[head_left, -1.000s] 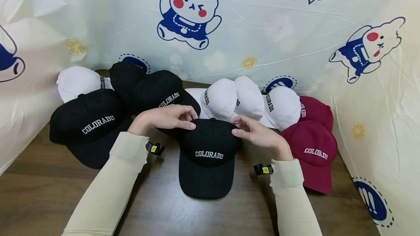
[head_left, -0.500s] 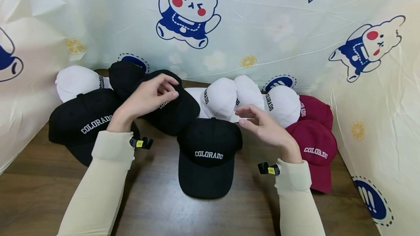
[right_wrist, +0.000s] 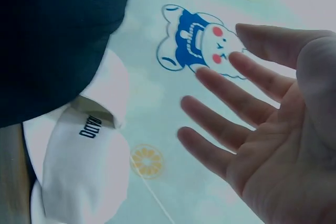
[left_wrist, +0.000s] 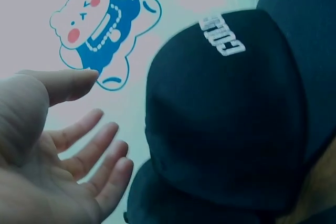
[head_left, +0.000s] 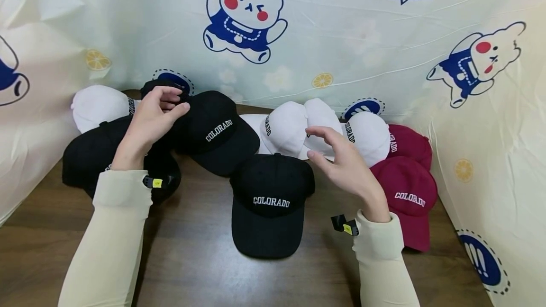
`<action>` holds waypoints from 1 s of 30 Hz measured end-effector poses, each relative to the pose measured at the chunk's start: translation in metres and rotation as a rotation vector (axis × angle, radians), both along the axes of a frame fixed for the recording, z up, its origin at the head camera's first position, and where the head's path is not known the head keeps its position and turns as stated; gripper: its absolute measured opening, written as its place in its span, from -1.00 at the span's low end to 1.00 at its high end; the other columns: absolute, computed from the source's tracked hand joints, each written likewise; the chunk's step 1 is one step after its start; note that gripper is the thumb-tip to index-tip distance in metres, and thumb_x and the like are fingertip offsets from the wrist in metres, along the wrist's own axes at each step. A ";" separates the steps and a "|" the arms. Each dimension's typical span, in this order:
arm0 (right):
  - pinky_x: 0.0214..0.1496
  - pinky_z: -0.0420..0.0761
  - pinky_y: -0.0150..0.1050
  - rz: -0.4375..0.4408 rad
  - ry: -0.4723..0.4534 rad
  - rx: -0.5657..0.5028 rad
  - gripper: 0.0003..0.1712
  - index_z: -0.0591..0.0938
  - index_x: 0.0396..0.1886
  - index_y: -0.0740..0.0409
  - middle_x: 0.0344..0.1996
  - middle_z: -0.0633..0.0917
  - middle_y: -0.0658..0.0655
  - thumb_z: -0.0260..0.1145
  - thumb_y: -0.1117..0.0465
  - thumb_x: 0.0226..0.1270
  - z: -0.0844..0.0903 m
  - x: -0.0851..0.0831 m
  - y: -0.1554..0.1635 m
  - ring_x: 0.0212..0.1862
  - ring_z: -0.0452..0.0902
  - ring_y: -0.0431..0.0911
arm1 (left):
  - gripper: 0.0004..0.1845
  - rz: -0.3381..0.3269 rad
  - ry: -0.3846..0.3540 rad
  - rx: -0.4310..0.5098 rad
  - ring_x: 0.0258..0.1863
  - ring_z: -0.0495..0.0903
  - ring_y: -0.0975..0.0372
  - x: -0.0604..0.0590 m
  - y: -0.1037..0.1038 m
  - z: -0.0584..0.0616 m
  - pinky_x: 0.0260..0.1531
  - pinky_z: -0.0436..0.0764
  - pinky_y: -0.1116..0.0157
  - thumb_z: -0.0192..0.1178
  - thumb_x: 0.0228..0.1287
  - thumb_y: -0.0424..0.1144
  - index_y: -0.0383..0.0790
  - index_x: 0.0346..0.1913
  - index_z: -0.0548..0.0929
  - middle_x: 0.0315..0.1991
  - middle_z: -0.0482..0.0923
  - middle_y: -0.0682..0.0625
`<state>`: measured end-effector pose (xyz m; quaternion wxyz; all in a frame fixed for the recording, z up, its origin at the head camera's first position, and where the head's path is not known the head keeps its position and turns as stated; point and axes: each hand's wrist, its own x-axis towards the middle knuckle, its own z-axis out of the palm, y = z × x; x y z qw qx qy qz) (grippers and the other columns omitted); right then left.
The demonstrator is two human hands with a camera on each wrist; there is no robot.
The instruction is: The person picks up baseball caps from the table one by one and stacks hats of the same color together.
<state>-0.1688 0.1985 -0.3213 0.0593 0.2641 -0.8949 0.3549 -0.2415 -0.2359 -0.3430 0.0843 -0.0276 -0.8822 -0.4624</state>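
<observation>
Head view: the left hand (head_left: 147, 122) covers much of a black cap (head_left: 91, 153) near the table's (head_left: 204, 269) left edge, fingers loosely spread, gripping nothing; whether it touches the caps beneath is unclear. The right hand (head_left: 345, 169) hovers open and empty above white caps (head_left: 298, 127), just beyond the central black cap (head_left: 270, 193).

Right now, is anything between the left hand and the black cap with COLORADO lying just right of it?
Nothing visible. The left hand is open beside the black cap, with no other cap or object between them.
</observation>
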 end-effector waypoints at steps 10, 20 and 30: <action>0.55 0.36 0.06 0.060 0.028 -0.015 -0.22 0.40 0.58 0.04 0.50 0.46 0.03 0.49 0.19 0.43 -0.010 0.003 -0.023 0.50 0.34 -0.07 | -0.18 -0.049 -0.202 -0.011 0.44 0.29 -0.20 -0.002 -0.011 -0.007 0.34 0.41 -0.14 0.11 0.61 0.13 -0.34 0.63 0.15 0.55 0.23 -0.41; 0.55 0.36 0.07 0.090 -0.009 0.006 -0.09 0.34 0.63 -0.04 0.56 0.40 -0.01 0.55 0.09 0.38 -0.014 0.004 -0.035 0.55 0.28 -0.09 | -0.11 -0.082 -0.275 -0.002 0.39 0.29 -0.21 -0.005 -0.015 -0.013 0.35 0.37 -0.19 0.07 0.59 0.21 -0.36 0.65 0.12 0.50 0.22 -0.45; 0.55 0.36 0.09 0.073 -0.048 0.022 -0.11 0.33 0.64 -0.04 0.56 0.39 0.00 0.52 0.07 0.42 -0.014 0.002 -0.033 0.55 0.28 -0.07 | -0.15 -0.151 -0.376 0.095 0.23 0.25 -0.03 -0.010 -0.020 -0.021 0.24 0.34 -0.02 0.12 0.56 0.26 -0.37 0.53 0.24 0.29 0.28 -0.25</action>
